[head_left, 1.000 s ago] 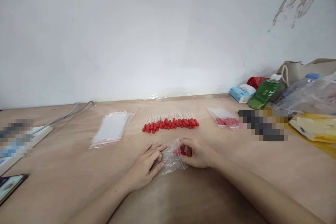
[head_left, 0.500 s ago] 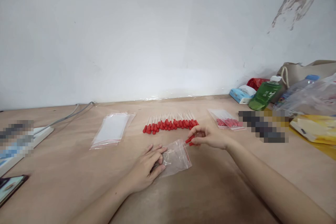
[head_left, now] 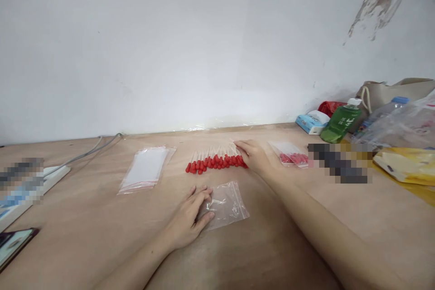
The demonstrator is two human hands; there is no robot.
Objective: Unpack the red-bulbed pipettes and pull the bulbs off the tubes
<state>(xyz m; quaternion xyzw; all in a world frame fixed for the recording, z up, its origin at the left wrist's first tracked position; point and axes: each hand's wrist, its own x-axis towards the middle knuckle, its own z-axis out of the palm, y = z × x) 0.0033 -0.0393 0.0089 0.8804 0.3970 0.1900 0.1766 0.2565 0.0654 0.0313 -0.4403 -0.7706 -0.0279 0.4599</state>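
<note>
The right hand [head_left: 254,157] has moved from the mouth of the clear bag [head_left: 227,204] to the right end of the row of red-headed sticks [head_left: 214,162], closer to the far edge of the table [head_left: 84,226]; the left hand [head_left: 190,217] and the bag stay about where they were. Nearest, toward the table's left side, lies a dark-edged device [head_left: 15,244], cut off by the view. The left hand rests on the bag's left end, thumb spread from the other fingers; the bag lies flat, its red-lined mouth facing right. Beyond it, the sticks lie side by side, heads nearer, pale shafts toward the far edge. A stack of bags [head_left: 142,167] lies left of them. The right hand's fingers bend close together over the row's end; whether they grip a stick I cannot tell. Right of that hand lies a bag with red-headed sticks inside [head_left: 294,158]. Farther off, near the far edge on the right, are a green bottle [head_left: 341,122] and a blue packet [head_left: 311,123].
</note>
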